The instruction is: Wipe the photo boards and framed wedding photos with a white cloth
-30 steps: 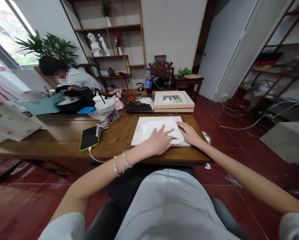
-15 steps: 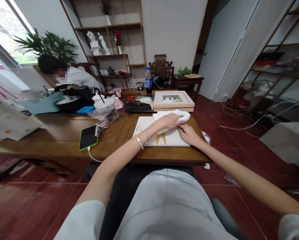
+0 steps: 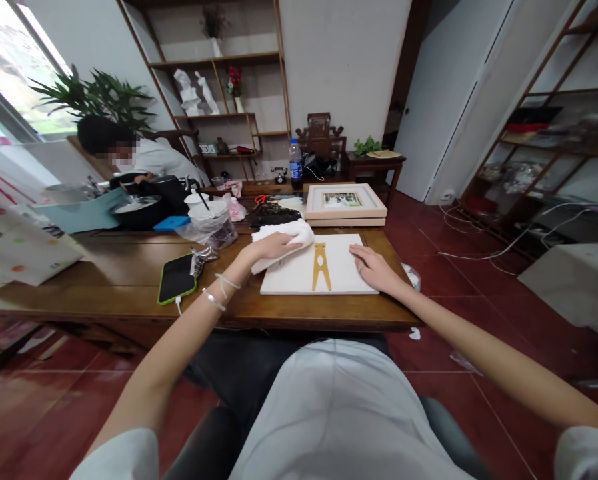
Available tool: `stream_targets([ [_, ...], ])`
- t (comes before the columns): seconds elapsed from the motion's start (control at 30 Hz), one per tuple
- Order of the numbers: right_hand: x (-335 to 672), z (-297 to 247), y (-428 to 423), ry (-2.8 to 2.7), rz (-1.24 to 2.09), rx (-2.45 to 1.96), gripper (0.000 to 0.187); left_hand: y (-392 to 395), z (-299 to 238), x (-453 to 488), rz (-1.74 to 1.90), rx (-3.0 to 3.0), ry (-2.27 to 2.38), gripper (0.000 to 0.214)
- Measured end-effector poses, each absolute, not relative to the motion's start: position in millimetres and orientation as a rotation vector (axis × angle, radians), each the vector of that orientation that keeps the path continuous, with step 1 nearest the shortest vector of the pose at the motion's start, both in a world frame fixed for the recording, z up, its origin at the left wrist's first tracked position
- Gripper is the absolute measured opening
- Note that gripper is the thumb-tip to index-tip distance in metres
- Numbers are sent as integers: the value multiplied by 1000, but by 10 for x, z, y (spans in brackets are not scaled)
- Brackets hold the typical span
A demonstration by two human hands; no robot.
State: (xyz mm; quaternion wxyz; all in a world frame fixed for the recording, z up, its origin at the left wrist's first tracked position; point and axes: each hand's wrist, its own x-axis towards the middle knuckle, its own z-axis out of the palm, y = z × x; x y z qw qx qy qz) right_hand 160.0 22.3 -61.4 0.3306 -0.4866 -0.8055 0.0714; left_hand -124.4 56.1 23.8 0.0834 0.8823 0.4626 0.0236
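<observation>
A flat white board (image 3: 293, 281) lies near the front edge of the wooden table, with a gold A-shaped figure (image 3: 321, 270) at its middle. My left hand (image 3: 275, 247) grips a white cloth (image 3: 299, 231) over the board's far left corner; the cloth covers that corner and hangs past the edge. On the right part of the board rests my right hand (image 3: 373, 267), fingers stretched flat and holding nothing. Just behind the board is a pale wooden picture frame (image 3: 346, 202) on top of another.
Left on the table (image 3: 229, 307) lie a charging phone (image 3: 177, 279) and a bagged white cup (image 3: 209, 217). A dark bottle (image 3: 296, 163) stands behind the frames. Across the table at left, a person (image 3: 161, 157) bends over a black pot (image 3: 139, 210).
My left hand has swept the cloth from the board's far right to its far left, uncovering the gold figure. My right hand has stayed on the right side.
</observation>
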Motion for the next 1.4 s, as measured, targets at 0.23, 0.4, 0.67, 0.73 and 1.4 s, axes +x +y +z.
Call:
stream_targets([
  [0.23,1582,-584,198,-2122,185,-1295,41,-546,336,-1247,-159,2754,1253,37],
  [0.4,1583,-597,212,-2117,174,-1292,41,-855,478,-1251,-198,2762,1179,32],
  [0.67,1585,-616,224,-2101,181,-1282,40,152,49,-1149,18,2853,1601,33],
  [0.73,1586,-617,225,-2098,190,-1283,40,365,-70,-1125,98,2896,1560,34],
  [1.4,1571,-595,221,-2136,140,-1303,41,-424,2,-961,189,3003,761,31],
])
